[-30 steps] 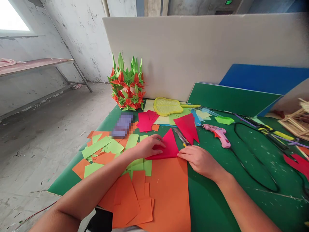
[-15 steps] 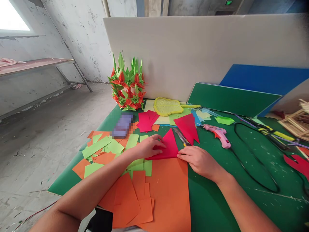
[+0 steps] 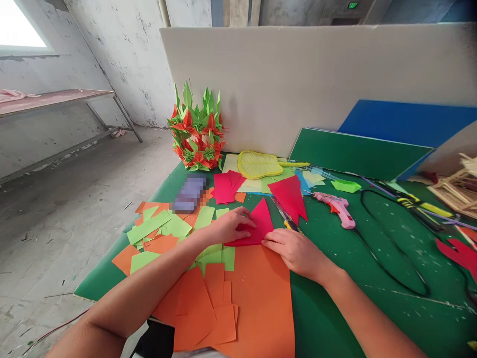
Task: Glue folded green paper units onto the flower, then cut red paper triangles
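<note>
A folded sheet of red paper [image 3: 263, 221] lies in front of me, its peak pointing away and its fold along the near side. My left hand [image 3: 233, 226] rests on its left part, fingers and thumb apart. At the near right corner, my right hand [image 3: 298, 248] has its fingertips closed together on the folded edge. Just beyond that hand lies a utility knife [image 3: 286, 215] with a yellow and black handle. Another folded red paper [image 3: 289, 193] is partly under the knife. Beneath the work spreads a large orange sheet [image 3: 264, 298].
Cut green pieces [image 3: 175, 224] and orange pieces [image 3: 196, 306] lie to the left and near me. A paper pineapple [image 3: 197, 134] stands at the back. A pink glue gun [image 3: 341, 209] with its black cord and a yellow fly swatter [image 3: 261, 165] are on the green table [image 3: 328, 308].
My right hand has slid left along the near fold of the red paper, uncovering more of the knife's handle. My left hand has stayed in place.
</note>
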`<state>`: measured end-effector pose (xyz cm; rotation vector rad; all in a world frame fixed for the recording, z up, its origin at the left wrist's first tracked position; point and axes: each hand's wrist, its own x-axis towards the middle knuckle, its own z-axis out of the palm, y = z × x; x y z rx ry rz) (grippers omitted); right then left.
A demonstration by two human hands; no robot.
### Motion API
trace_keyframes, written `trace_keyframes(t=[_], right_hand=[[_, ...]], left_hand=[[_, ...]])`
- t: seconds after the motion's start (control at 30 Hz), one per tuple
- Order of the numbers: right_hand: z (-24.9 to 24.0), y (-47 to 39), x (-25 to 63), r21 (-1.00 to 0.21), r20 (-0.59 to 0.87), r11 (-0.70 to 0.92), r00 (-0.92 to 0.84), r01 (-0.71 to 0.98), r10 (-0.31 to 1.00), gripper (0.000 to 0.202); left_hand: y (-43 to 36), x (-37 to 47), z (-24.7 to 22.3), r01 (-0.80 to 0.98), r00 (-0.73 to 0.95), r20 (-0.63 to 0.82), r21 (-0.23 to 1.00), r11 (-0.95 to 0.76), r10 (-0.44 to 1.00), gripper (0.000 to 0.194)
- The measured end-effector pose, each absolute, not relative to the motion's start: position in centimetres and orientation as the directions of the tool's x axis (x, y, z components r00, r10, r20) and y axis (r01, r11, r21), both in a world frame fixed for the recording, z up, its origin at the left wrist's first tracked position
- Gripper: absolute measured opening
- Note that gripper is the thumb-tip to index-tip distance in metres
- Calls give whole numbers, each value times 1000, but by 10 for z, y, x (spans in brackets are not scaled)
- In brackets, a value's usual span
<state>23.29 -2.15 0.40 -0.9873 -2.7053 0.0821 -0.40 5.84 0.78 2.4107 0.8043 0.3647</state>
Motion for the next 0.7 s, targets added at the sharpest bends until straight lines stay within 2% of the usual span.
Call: trace_keyframes(t=[0.37, 0.7], right_hand=[[-1, -22, 213, -188, 158, 749, -733, 635, 662, 46], [4, -26, 193, -102, 72, 739, -736, 666, 673, 57]], left_hand=[[62, -7, 6, 404, 806, 85, 644, -649, 586, 26], [62, -9, 5, 436, 812, 39, 622, -650, 583, 33]])
